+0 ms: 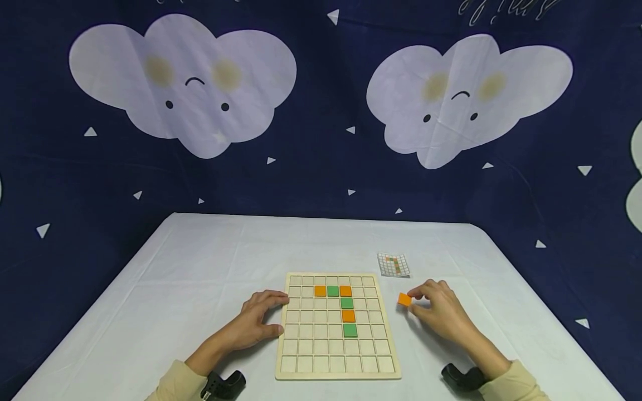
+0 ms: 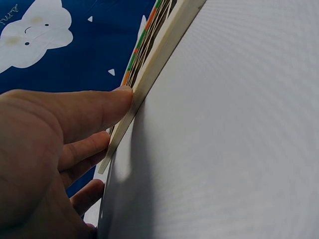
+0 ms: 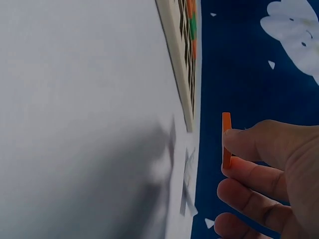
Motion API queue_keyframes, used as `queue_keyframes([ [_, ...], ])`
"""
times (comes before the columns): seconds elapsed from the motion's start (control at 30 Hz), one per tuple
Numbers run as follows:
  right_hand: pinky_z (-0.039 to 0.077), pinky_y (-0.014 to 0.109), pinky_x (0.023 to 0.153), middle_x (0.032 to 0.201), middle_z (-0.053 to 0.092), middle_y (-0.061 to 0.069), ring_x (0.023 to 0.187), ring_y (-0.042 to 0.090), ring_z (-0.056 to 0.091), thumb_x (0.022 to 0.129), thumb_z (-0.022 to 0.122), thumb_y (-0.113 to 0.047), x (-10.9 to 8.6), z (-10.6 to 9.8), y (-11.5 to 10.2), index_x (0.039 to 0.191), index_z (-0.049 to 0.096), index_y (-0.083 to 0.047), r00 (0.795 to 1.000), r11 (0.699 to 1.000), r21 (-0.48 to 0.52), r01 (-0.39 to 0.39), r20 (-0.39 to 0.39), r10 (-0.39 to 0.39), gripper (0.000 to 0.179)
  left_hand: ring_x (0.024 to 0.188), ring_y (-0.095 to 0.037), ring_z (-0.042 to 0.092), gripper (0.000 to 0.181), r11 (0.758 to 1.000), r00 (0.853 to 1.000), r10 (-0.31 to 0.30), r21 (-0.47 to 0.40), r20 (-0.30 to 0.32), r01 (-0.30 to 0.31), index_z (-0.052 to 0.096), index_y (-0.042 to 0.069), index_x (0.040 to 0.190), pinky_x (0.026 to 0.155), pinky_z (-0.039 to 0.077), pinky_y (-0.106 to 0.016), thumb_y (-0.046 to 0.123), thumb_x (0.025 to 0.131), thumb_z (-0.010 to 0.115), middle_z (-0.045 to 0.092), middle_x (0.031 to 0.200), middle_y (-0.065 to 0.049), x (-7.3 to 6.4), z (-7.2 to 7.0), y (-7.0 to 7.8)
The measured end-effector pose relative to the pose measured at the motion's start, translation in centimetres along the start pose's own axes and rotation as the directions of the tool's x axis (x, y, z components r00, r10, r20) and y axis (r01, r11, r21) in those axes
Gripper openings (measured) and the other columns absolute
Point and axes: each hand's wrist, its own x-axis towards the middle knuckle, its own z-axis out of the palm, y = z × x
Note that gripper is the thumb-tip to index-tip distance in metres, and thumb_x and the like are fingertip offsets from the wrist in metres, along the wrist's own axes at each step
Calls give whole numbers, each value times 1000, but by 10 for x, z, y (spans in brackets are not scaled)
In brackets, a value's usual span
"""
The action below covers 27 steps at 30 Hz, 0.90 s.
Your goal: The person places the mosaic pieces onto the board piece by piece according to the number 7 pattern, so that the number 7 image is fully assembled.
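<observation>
A wooden grid board (image 1: 301, 348) lies on the table, with orange and green square tiles set in some of its cells. The tiles form a row near the top, then a column running down; its lowest is a green tile (image 1: 350, 330). My left hand (image 1: 256, 320) rests against the board's left edge, thumb and fingertips touching the rim (image 2: 149, 74). To the right of the board, my right hand (image 1: 441, 309) pinches an orange tile (image 1: 404, 299) between thumb and finger. In the right wrist view this orange tile (image 3: 227, 142) appears edge-on, above the table surface.
Beyond the board's upper right corner lies a small pattern card (image 1: 393, 265) printed with a grid and coloured squares. A white cloth covers the table (image 1: 200, 250). Behind it hangs a dark blue cloth (image 1: 321, 167) with clouds.
</observation>
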Motion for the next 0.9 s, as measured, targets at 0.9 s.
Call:
queue_keyframes([
  [0.9, 37, 26, 72, 83, 57, -11, 82, 4, 41, 70, 77, -14, -8, 11, -42, 89, 72, -19, 993, 992, 40, 119, 14, -120, 21, 130, -32, 34, 54, 1000, 1000, -6, 10, -7, 6, 56, 8, 128, 107, 15, -60, 18, 77, 74, 48, 137, -7, 0, 0, -1],
])
